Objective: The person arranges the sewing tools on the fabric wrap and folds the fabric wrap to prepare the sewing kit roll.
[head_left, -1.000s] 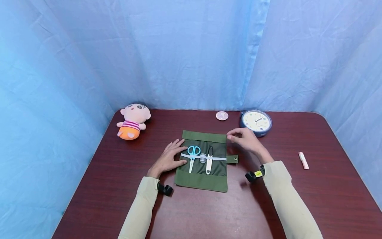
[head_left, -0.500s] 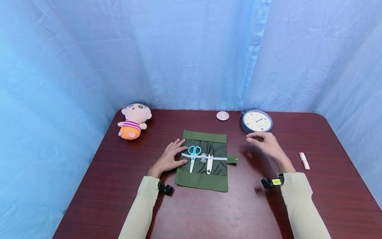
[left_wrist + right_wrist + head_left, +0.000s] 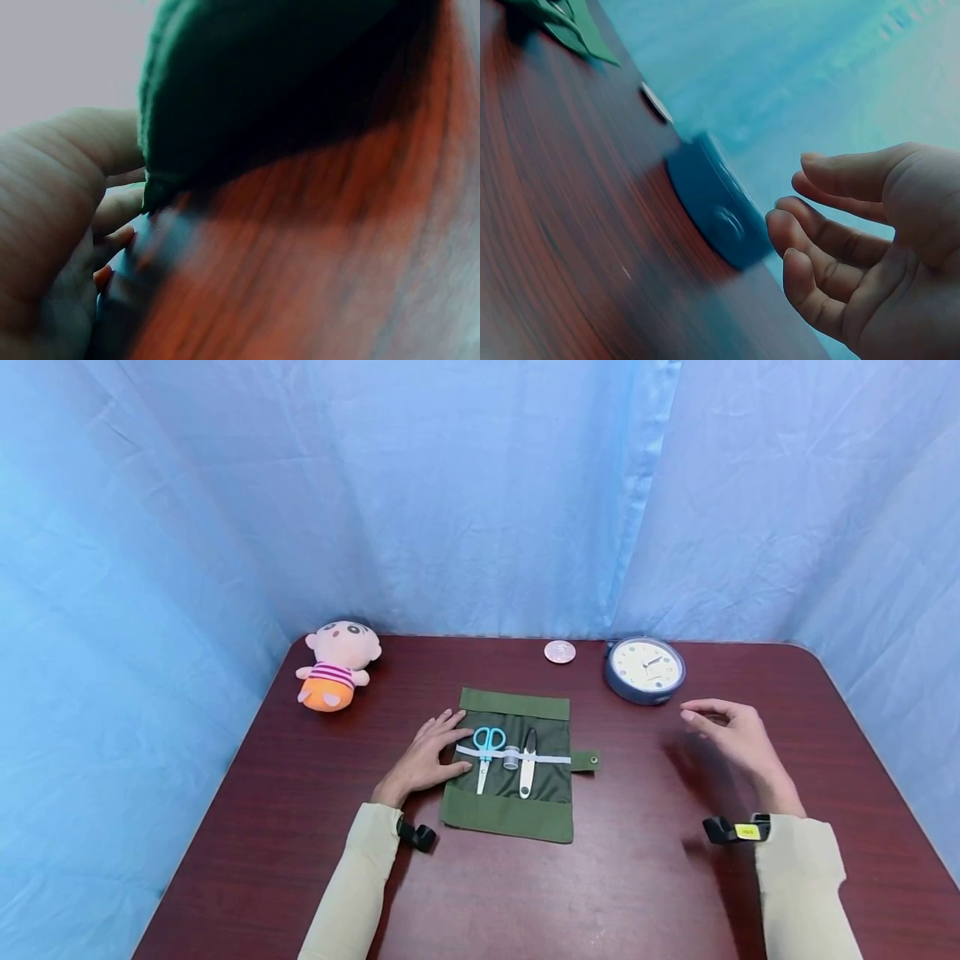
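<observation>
A green fabric tool roll (image 3: 507,820) lies unrolled on the table. Under its pale elastic strap sit blue-handled scissors (image 3: 489,739), a small grey spool (image 3: 511,758) and a white thread snipper (image 3: 527,775) with a dark tip. My left hand (image 3: 423,760) rests with spread fingers at the roll's left edge; in the left wrist view the thumb (image 3: 112,139) lies against the green fabric (image 3: 217,82). Over the table right of the roll, my right hand (image 3: 742,747) is raised with loosely bent fingers and nothing between them. It hides the small pink-and-white bundle seen earlier.
A round blue desk clock (image 3: 645,670) stands at the back, just left of my right fingertips. Beside it lies a small pink disc (image 3: 559,652). A plush doll (image 3: 333,665) is at the back left. The roll's snap tab (image 3: 585,761) sticks out rightward. Blue curtains (image 3: 465,493) enclose the table.
My right hand has left the roll's top right corner and travelled rightward past the clock, now covering the pink-and-white bundle. The left hand and the roll have stayed put.
</observation>
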The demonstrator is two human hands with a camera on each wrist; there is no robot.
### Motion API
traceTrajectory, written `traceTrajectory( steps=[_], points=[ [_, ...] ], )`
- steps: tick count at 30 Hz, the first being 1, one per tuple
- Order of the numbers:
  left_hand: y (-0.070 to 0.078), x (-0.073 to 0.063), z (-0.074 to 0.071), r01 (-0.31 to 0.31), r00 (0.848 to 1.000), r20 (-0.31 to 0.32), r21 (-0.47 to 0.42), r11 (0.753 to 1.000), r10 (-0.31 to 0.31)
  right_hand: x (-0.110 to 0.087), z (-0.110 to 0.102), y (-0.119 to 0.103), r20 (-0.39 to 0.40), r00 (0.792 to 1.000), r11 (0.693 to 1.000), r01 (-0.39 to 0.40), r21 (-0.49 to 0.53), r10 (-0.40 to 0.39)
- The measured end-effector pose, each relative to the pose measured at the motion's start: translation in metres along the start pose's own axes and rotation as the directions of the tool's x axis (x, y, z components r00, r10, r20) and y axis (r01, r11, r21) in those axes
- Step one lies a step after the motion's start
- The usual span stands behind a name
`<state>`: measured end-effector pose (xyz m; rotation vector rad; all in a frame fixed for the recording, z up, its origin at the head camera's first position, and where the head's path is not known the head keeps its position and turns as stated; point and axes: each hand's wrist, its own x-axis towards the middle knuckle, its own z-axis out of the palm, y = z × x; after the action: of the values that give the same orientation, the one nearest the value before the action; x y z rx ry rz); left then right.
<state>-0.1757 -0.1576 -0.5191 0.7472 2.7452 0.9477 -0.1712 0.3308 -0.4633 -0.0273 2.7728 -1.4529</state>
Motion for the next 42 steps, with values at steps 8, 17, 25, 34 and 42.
traceTrajectory(
  steps=[8,17,25,34,42],
  points=[
    [0.000,-0.001,-0.001,0.005,1.000,0.008,-0.004,1.000,-0.005,-0.015,-0.037,0.028,-0.079,0.994,0.997,-0.076,-0.011,0.075],
    [0.000,0.000,0.001,-0.003,1.000,0.008,0.007,1.000,0.003,-0.031,-0.066,0.068,-0.129,0.973,0.982,-0.191,0.005,0.190],
    [0.000,0.000,0.000,0.007,1.000,0.003,-0.005,1.000,-0.007,-0.044,-0.074,0.089,-0.121,0.967,0.974,-0.214,0.078,0.222],
    [0.000,0.000,0.000,0.012,1.000,0.013,0.001,1.000,-0.012,-0.047,-0.071,0.093,-0.114,0.966,0.960,-0.246,-0.137,0.231],
    [0.002,0.000,-0.001,0.010,1.000,0.011,0.004,1.000,-0.010,-0.042,-0.068,0.093,-0.059,0.978,0.937,-0.210,-0.277,0.202]
  ],
)
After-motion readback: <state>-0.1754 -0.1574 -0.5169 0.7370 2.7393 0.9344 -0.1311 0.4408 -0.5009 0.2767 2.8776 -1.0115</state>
